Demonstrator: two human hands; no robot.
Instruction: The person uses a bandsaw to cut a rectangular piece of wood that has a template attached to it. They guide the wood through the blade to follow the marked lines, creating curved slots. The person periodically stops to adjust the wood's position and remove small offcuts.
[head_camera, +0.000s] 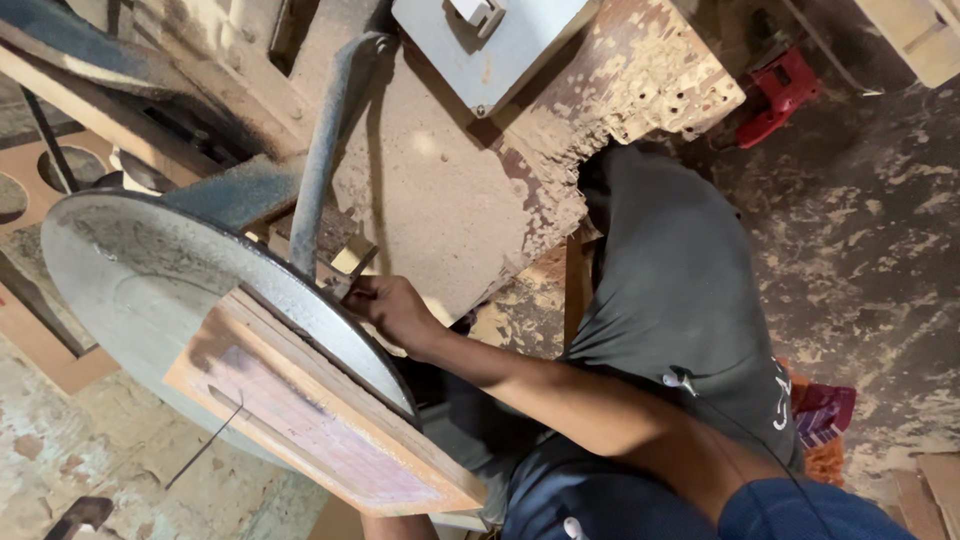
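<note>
A person leaned over a dusty workshop machine, seen from above their own shoulder. One bare arm stretched from the lower right toward the centre, and its hand (392, 308) was curled closed around a small dark metal part (345, 287), perhaps a knob or lever, just under the edge of a round grey metal table (120, 280). I could not tell which hand it was from the arm alone, though it appeared to be the right; the other hand was out of sight. A wooden board (320, 420) with a reddish face lay on that round table, touching it and overhanging its near rim. A grey-blue steel column (325, 150) rose behind the hand. Sawdust coated a chewed chipboard panel (600, 110) beside the machine. A red tool (775, 95) lay on the sawdust-strewn floor (880, 250), well apart.
</note>
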